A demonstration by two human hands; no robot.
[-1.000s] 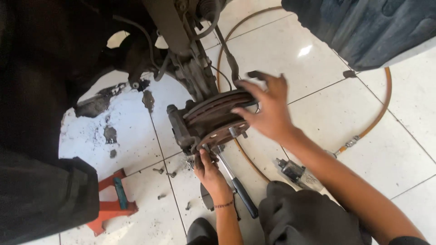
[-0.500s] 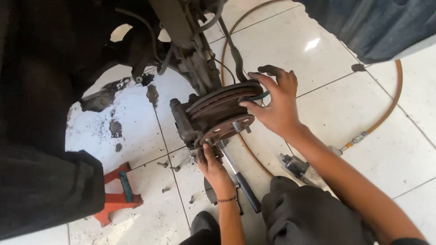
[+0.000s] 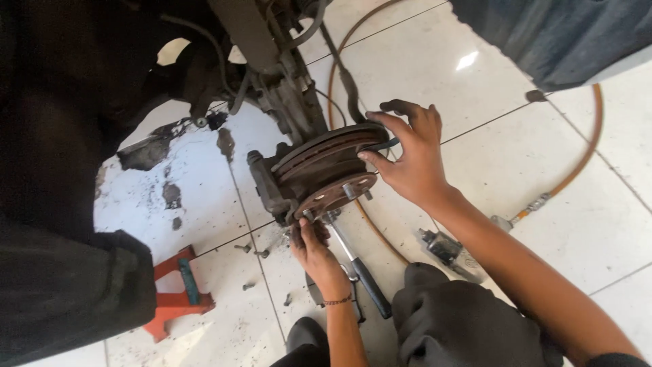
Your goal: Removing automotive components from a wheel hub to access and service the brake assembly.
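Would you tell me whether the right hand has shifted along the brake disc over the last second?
No: the right hand remains at the brake disc's right edge.
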